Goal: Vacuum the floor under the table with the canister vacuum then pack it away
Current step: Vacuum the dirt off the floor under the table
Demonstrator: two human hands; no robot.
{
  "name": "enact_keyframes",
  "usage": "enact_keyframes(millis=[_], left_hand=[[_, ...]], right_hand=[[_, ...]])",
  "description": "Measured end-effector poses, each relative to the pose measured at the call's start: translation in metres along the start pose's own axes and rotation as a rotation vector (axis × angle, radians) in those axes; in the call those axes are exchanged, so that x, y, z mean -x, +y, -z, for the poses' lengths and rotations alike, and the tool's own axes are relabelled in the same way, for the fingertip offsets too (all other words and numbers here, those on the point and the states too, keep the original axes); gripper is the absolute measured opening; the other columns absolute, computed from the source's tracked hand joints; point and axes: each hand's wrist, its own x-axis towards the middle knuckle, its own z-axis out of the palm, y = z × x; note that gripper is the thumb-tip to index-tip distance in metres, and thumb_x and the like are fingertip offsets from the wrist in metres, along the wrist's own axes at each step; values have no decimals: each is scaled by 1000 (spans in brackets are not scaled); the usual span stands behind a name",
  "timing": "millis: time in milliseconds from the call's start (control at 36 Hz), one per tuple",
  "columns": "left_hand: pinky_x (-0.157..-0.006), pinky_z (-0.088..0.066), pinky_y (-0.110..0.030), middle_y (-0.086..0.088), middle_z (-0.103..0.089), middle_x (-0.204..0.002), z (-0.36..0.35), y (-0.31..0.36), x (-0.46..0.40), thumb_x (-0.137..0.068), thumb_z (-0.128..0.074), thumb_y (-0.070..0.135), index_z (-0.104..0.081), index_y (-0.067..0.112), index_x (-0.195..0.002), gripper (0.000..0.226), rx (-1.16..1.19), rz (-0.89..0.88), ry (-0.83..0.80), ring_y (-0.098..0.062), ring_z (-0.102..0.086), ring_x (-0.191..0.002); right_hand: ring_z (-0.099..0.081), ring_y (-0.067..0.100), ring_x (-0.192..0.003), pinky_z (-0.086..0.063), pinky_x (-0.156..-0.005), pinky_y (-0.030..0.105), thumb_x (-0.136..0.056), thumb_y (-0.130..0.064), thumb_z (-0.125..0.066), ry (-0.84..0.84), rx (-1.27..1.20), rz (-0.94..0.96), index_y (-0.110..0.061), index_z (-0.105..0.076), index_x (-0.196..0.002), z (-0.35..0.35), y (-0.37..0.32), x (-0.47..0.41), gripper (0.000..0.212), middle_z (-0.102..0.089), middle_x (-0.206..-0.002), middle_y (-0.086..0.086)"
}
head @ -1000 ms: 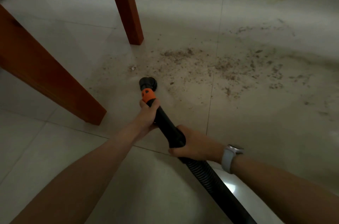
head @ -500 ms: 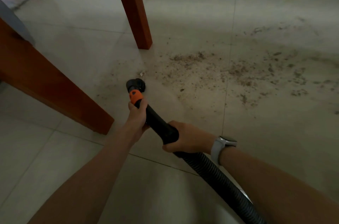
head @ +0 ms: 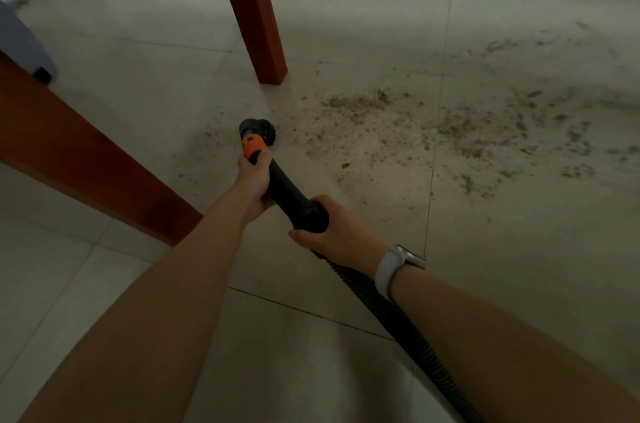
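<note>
Tiled floor (head: 519, 266), debris mid-right. Rigid wand (head: 287, 190) gripped by left hand (head: 254, 176), right hand (head: 341, 232); ribbed hose (head: 398, 325) judged light, flexible.

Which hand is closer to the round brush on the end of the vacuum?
Left. The left hand grips just behind the brush; the right hand holds the tube farther back, by the hose.

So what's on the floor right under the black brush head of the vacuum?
The brush head covers the tile beneath. Scattered crumbs lie just beside it.
</note>
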Motion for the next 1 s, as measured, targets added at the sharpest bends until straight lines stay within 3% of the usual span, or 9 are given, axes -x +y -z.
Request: enact_keyframes(millis=[111, 222, 500, 611, 722, 861, 1000], left_hand=[[-81, -50, -46, -10, -37, -144, -6, 4, 2, -100, -43, 36, -4, 28, -152, 66, -55, 6, -25, -35, -52, -114], [-72, -50, -42, -12, -41, -140, -12, 3, 10, -100, -43, 37, -2, 27, -152, 67, -133, -19, -55, -32, -55, -101], [-79, -50, -44, -13, -42, -137, -21, -18, 41, -101, -42, 35, 2, 28, -151, 67, -189, -18, -150, -32, -54, -101], [-79, -50, -43, -12, -41, -139, -27, -27, 57, -100, -43, 35, 5, 29, -151, 69, -161, -1, -169, -31, -54, -101], [-83, -51, -45, -12, -40, -141, -34, -40, 74, -101, -41, 36, 10, 31, -150, 71, -196, 35, -185, -36, -54, -110], [-80, -51, -45, -12, -41, -139, -38, -58, 96, -100, -45, 33, 11, 34, -150, 75, -162, 63, -238, -35, -55, -106], [-78, -51, -41, -7, -52, -107, -36, -67, 109, -98, -50, 27, 1, 26, -151, 74, -185, 20, -301, -23, -58, -85]], right_hand=[[-62, 13, -60, -53, -57, 24, -84, -38, -67, 4, -24, -17, -21, -49, -112, 2, 1, 2, 38, -64, -78, -2], [-61, 9, -60, -51, -55, 21, -85, -42, -66, -11, -12, -46, -23, -45, -105, -1, 2, 8, 34, -63, -76, -6], [-54, 0, -60, -43, -47, 8, -86, -43, -64, -48, 42, -90, -24, -40, -105, 4, 12, 44, 36, -55, -75, -12], [-54, 1, -65, -45, -53, 12, -84, -47, -64, -51, 110, -109, -25, -40, -105, 9, 15, 63, 39, -53, -80, -12], [-61, 14, -80, -50, -63, 22, -83, -46, -66, -70, 130, -127, -18, -44, -107, 12, 22, 83, 43, -57, -90, -3], [-55, 4, -72, -45, -57, 15, -81, -44, -69, -77, 103, -156, -18, -44, -104, 11, 32, 111, 43, -54, -84, -9], [-63, 14, -88, -54, -73, 29, -81, -46, -67, -155, 74, -197, -18, -45, -106, 16, 40, 135, 43, -60, -96, -2]])
